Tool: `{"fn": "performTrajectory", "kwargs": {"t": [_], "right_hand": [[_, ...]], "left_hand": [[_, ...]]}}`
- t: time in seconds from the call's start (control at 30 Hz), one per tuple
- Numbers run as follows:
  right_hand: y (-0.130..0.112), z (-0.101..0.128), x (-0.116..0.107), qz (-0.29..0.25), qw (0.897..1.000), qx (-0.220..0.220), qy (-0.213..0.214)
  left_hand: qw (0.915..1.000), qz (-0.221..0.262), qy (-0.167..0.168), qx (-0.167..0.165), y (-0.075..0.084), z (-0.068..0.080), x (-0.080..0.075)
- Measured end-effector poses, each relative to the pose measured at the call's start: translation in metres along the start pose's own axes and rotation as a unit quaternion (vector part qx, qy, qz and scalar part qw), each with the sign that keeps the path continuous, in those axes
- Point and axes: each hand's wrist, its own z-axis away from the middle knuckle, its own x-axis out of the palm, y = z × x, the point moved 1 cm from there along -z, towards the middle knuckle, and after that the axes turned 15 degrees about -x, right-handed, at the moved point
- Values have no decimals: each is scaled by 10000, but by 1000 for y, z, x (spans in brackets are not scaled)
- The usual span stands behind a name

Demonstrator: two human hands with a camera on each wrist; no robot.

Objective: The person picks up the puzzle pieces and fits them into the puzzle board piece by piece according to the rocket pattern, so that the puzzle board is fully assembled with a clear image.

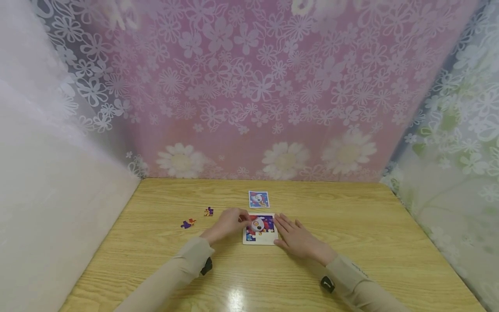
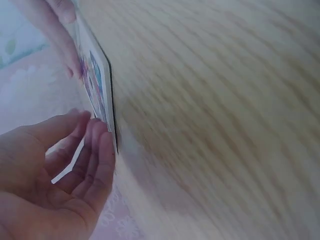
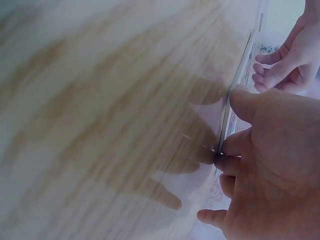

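Note:
A small jigsaw board (image 1: 267,239) with a pale frame lies flat on the table. Fitted puzzle pieces (image 1: 269,222) show a white round-eyed figure on red and purple, and part of its lower area is bare white. At the board's upper left edge is my left hand (image 1: 230,222), with thumb and fingers bent and their tips close together over the picture; whether a piece is between them I cannot tell. My right hand (image 1: 298,240) rests along the board's right edge, fingers extended. Seen from the right wrist, its fingertips (image 3: 231,145) touch the board's side.
Two loose puzzle pieces, an orange-and-purple one (image 1: 189,223) and a yellow-and-purple one (image 1: 208,211), lie left of the board. Behind it is a small square picture card (image 1: 259,199). Flowered curtains (image 1: 257,108) enclose the wooden table (image 1: 343,208) at the back and sides.

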Motion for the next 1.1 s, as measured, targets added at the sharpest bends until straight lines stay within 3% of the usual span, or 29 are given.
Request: {"fn": "performTrajectory", "kwargs": {"t": [0.3,0.63,0.87,1.0,1.1], "right_hand": [[0,1,1,-69,10000,-22,69],[-4,1,-2,-158,9999,-31,52],[-5,2,-3,-177,9997,-88,122],[-4,2,-2,-153,9998,-33,83],[-3,1,-1,-111,9999,-22,59]], "left_hand": [[9945,1005,86,-279,-22,1,-22],[9787,1972,422,-393,-52,13,-59],[9781,1879,866,-229,-70,28,-84],[9787,1671,1106,-435,-83,39,-94],[9818,1229,1294,-650,-94,46,-100]]}}
